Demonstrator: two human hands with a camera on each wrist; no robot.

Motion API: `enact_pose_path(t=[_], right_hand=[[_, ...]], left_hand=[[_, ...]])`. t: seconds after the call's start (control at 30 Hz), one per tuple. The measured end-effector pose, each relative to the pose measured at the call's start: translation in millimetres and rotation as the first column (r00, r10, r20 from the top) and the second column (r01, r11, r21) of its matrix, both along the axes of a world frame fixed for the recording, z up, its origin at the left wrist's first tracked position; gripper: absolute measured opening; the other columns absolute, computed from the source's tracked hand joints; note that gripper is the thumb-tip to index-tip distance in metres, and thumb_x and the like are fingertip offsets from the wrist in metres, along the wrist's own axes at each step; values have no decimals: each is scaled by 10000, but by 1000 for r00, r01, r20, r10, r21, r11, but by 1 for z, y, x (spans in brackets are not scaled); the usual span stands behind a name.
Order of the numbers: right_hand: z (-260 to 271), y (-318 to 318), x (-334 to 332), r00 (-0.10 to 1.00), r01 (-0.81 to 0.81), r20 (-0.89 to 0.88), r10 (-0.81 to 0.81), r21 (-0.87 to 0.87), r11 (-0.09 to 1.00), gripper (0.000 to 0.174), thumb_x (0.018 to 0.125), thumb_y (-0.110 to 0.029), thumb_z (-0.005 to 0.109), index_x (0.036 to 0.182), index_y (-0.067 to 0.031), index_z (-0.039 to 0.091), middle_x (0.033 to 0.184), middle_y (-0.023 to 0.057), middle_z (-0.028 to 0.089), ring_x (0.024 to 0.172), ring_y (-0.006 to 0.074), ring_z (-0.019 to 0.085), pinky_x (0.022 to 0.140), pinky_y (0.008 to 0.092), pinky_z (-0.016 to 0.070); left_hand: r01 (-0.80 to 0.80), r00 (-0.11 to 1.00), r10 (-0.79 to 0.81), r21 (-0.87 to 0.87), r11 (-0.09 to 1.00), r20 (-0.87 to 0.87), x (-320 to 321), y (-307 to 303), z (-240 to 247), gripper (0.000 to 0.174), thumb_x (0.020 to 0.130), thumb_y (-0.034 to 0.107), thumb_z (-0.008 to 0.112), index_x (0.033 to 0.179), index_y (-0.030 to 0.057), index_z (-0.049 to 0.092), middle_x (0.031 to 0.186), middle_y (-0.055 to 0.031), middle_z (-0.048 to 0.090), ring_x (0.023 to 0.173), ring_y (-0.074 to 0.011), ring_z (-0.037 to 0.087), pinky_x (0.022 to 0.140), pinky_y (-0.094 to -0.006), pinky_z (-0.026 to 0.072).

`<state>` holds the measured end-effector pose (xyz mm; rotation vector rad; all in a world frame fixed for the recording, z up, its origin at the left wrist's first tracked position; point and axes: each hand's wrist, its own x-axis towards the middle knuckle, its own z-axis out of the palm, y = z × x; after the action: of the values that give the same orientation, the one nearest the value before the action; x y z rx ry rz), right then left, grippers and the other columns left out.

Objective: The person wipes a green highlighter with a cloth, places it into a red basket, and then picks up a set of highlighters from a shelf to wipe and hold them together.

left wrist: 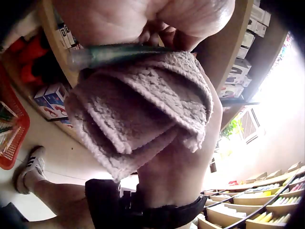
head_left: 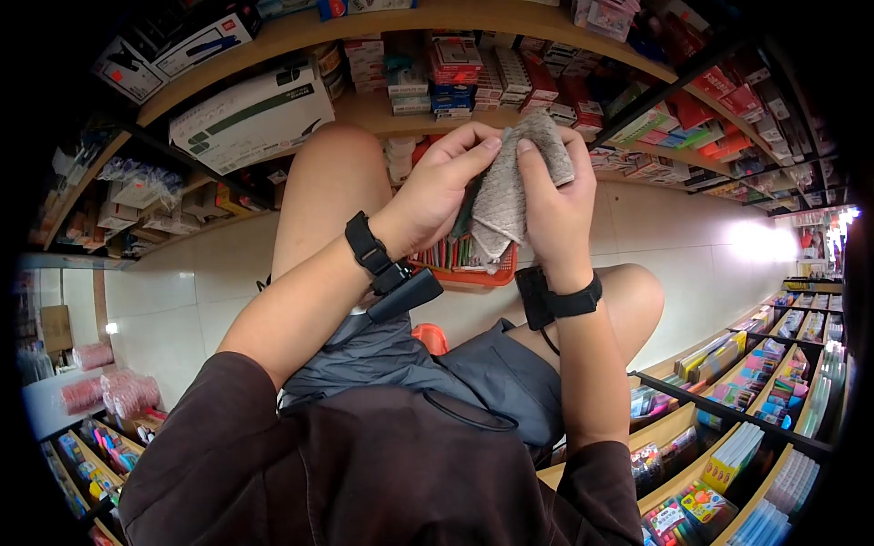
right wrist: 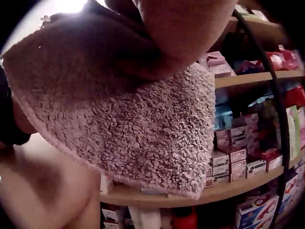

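Note:
In the head view my left hand (head_left: pixel 437 187) and right hand (head_left: pixel 560 209) are close together, raised in front of the knees. The right hand grips a folded grey, fluffy cloth (head_left: pixel 501 200), its thumb on top and its corners hanging down. The left hand pinches a slim green item with a see-through end (left wrist: pixel 107 56), seen best in the left wrist view, where the cloth lies against it. Its exact kind I cannot tell. The cloth (right wrist: pixel 138 129) fills much of the right wrist view and hides the fingers behind it.
Below the hands a red-orange basket (head_left: pixel 473 276) on the floor holds several thin, colourful packets. Ahead are wooden shelves (head_left: pixel 382 114) with small boxes and a large white carton (head_left: pixel 255 118). Slanted stationery racks (head_left: pixel 710 428) stand to the right.

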<state>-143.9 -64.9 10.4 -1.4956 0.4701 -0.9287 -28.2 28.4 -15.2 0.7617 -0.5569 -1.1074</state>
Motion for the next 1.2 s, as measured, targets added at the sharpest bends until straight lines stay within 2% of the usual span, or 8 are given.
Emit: enact_pose_path(t=[0.2, 0.23, 0.53, 0.63, 0.73, 0.9, 1.0, 1.2], right_hand=[[-15, 15, 1, 980, -181, -105, 167, -149, 972, 205, 926, -47, 649, 1103, -4, 556, 1134, 99, 600, 1035, 177, 576, 939, 313, 463], [-19, 18, 1, 971, -220, -116, 207, -111, 969, 207, 913, -51, 653, 1083, -6, 544, 1113, 103, 587, 1019, 191, 579, 924, 311, 464], [-10, 36, -11, 901, -381, -310, 303, -234, 894, 214, 895, -77, 660, 1066, -13, 549, 926, 148, 643, 830, 229, 628, 787, 341, 506], [-5, 33, -11, 919, -317, -313, 239, -231, 920, 169, 904, -55, 663, 1036, -9, 569, 990, 105, 641, 875, 169, 595, 814, 303, 488], [-10, 30, -5, 975, -182, -182, 128, -326, 928, 166, 898, -53, 669, 1027, -8, 574, 977, 94, 641, 875, 159, 596, 817, 300, 489], [-7, 25, -6, 975, -121, -208, 73, -225, 967, 173, 928, -60, 660, 1076, -20, 579, 1008, 46, 641, 918, 103, 570, 842, 269, 476], [-10, 17, -4, 992, -39, -127, 4, -275, 961, 210, 898, -87, 688, 1065, 3, 596, 1029, 166, 682, 928, 233, 663, 838, 339, 514], [-4, 1, -6, 992, 62, -97, -83, -199, 978, 196, 923, -80, 678, 1076, -2, 586, 1008, 97, 670, 909, 150, 619, 825, 305, 511]], left_hand=[[-83, 994, 82, -9, 996, -76, 8, 1, 13, 208, 1073, 202, 492, 1185, 51, 583, 1264, -120, 654, 1166, -189, 617, 1041, -323, 468], [-85, 993, 84, -14, 996, -88, 12, 1, 12, 220, 1069, 206, 492, 1181, 29, 562, 1341, -168, 620, 1259, -241, 583, 1100, -361, 448], [-153, 985, 152, 2, 988, -84, 21, 1, 15, 255, 1062, 228, 516, 1239, 44, 528, 1347, -166, 608, 1294, -260, 571, 1100, -392, 462], [-134, 991, 134, 16, 991, -26, 18, -1, 14, 278, 1069, 237, 500, 1262, 38, 524, 1342, -167, 612, 1280, -264, 579, 1092, -391, 470], [-57, 997, 58, 23, 998, -57, 14, -1, 14, 284, 1078, 224, 471, 1279, 27, 518, 1341, -171, 614, 1255, -265, 592, 1086, -390, 472], [29, 993, -32, -26, 999, -111, 12, -3, 10, 253, 1081, 162, 449, 1282, 27, 522, 1363, -178, 606, 1226, -249, 605, 1077, -383, 473], [-18, 999, 20, -50, 999, 28, 5, -3, 8, 229, 1071, 147, 472, 1263, 40, 538, 1316, -146, 621, 1191, -202, 604, 1058, -354, 473], [0, 997, -2, 23, 1000, 82, 1, -1, 0, 205, 1041, 113, 504, 1230, 59, 564, 1196, -42, 615, 1135, -131, 563, 1036, -314, 438]])
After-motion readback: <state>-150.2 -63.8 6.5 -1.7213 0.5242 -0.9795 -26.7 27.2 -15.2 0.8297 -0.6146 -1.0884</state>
